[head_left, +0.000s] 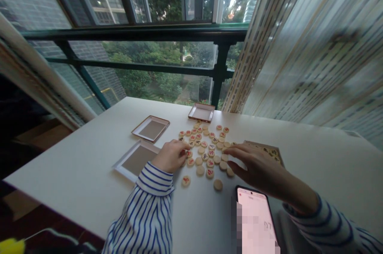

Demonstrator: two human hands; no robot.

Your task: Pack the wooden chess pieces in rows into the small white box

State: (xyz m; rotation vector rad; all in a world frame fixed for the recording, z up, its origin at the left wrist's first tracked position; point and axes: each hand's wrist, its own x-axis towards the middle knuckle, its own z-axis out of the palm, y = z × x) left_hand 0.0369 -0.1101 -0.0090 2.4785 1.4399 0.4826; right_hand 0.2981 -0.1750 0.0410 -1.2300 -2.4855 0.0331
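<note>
A loose cluster of round wooden xiangqi pieces (211, 153) lies on the white table, some with red characters, some with black, others blank side up. At the left edge of the cluster is my left hand (170, 155), its fingers bent and slightly apart, fingertips touching pieces there. My right hand (259, 166) reaches in from the right with fingers stretched out and thumb apart, its tips at the outer pieces. Partly hidden behind that hand, a shallow box (280, 157) holds pieces with black characters. Two pieces sit nearer to me, one red-marked piece (186, 181) and one blank piece (218, 184).
Shallow trays stand around the pile: a brown-edged tray (164, 129) at left, another tray (201, 118) at the back, and a white-rimmed tray (119, 165) beside my left wrist. A lit phone (255, 222) lies below my right hand. Beyond the table (74, 158) are a railing and curtains.
</note>
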